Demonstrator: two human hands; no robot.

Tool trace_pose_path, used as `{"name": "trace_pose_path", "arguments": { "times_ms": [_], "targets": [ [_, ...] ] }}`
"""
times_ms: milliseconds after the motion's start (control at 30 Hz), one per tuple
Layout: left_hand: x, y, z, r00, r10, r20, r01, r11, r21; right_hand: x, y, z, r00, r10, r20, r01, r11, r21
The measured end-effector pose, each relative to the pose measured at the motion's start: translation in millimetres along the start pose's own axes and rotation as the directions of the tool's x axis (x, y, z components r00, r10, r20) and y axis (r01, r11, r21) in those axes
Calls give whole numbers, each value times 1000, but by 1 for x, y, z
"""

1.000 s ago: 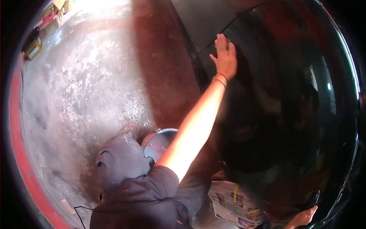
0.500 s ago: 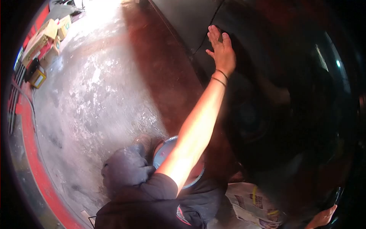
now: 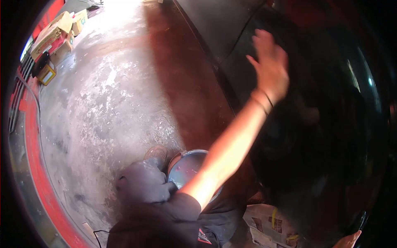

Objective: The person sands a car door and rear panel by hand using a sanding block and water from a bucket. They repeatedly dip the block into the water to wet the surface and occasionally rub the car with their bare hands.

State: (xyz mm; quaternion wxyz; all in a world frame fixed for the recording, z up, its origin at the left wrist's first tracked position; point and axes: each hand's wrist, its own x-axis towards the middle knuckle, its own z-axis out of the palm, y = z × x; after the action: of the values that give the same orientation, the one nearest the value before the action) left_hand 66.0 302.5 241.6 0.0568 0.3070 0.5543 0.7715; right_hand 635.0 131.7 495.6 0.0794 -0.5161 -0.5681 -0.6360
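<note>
My left hand is stretched out over a glossy black car body panel, its fingers straight and the thumb apart, with nothing held. Motion blurs it a little. The palm faces the dark surface, just right of a panel seam. Dark bands circle the wrist. At the lower right edge a piece of my right hand shows against the same panel; its fingers cannot be made out. Beneath my left forearm stands a round bucket with a pale blue-grey inside, partly covered by the arm.
Folded newspaper lies at the foot of the panel. My bent knee is left of the bucket. Cardboard boxes and a yellow-and-black container stand at the far left. A red strip borders the worn concrete floor.
My left hand has swept to the right across the dark panel, away from the seam. The view has shifted slightly. My right hand stays at the lower right edge.
</note>
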Motion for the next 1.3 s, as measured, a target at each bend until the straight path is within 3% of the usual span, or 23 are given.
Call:
{"name": "trace_pose_path", "arguments": {
  "times_ms": [33, 100, 133, 167, 200, 267, 333, 433, 533, 600, 667, 700, 800, 867, 933, 1000, 1033, 1100, 1133, 1167, 1200, 1267, 1300],
  "targets": [
    [-40, 29, 4, 985, 128, 114, -150, 967, 205, -2, 3, 4, 1000, 15, -18, -16, 999, -46],
    [-118, 68, 13, 934, 119, 337, -173, 976, 133, 0, 2, 0, 997, -31, -66, 31, 999, -15],
    [-145, 64, 25, 918, 241, 313, -277, 958, 74, 1, -1, -2, 995, -49, -89, 49, 999, 3],
    [-139, 61, 19, 902, 235, 363, -300, 945, 131, 8, -16, -20, 1000, 8, 14, -7, 998, -67],
    [-126, 57, 11, 880, 229, 415, -327, 927, 183, 7, -15, -19, 1000, 2, -14, -2, 999, -37],
    [-55, 52, 0, 964, 180, 197, -224, 947, 232, 2, 0, -3, 997, -33, -72, 35, 999, 30],
    [22, 21, -6, 986, 160, 50, -162, 986, 40, -8, 18, 14, 991, -65, -119, 77, 992, 97],
    [45, 20, -9, 992, 110, 55, -113, 992, 51, -17, 41, 35, 979, -107, -172, 140, 971, 193],
    [-23, 20, -2, 978, 185, 100, -195, 975, 102, -16, 34, 31, 983, -90, -162, 112, 985, 131],
    [-92, 28, 8, 969, 157, 189, -174, 981, 80, -4, 18, 12, 992, -59, -116, 69, 994, 82],
    [-105, 24, 9, 963, 148, 225, -195, 960, 203, 1, 3, -2, 999, -6, -41, 8, 998, 58],
    [-88, 27, 10, 978, 139, 155, -164, 973, 163, 1, 3, 2, 987, -71, -146, 82, 994, 71],
    [34, 48, -6, 997, 71, 26, -73, 995, 64, -4, 14, 17, 962, -96, -256, 136, 981, 141],
    [92, 54, -10, 993, 115, -22, -114, 991, 68, -6, 16, 16, 982, -25, -187, 47, 993, 111],
    [96, 46, -18, 987, 158, 7, -158, 984, 86, -4, 8, 11, 991, -4, -137, 17, 995, 93],
    [70, -15, -11, 995, 59, -82, -43, 981, 190, -3, 5, 2, 993, -32, -111, 41, 996, 81],
    [51, -45, -16, 988, -120, -99, 129, 987, 92, -2, 5, 1, 989, -30, -147, 46, 993, 109],
    [14, -91, -33, 876, -466, -125, 453, 883, -121, -3, 1, -1, 977, -34, -211, 70, 984, 163],
    [3, -104, -39, 886, -458, -77, 448, 887, -116, -1, 2, -1, 987, -25, -159, 48, 989, 141],
    [11, -110, -27, 943, -328, -61, 331, 943, 34, 0, 1, -3, 994, -10, -105, 23, 993, 119],
    [20, -74, -19, 960, -273, -66, 273, 962, -18, -3, -2, -5, 999, 8, -43, -3, 996, 94],
    [37, -2, -6, 984, -160, -76, 150, 981, -121, -5, 8, 13, 991, -33, -127, 41, 997, 62],
    [49, 26, -1, 997, -48, -66, 43, 996, -72, -6, 14, 18, 984, -53, -173, 61, 997, 42]
  ]
}}
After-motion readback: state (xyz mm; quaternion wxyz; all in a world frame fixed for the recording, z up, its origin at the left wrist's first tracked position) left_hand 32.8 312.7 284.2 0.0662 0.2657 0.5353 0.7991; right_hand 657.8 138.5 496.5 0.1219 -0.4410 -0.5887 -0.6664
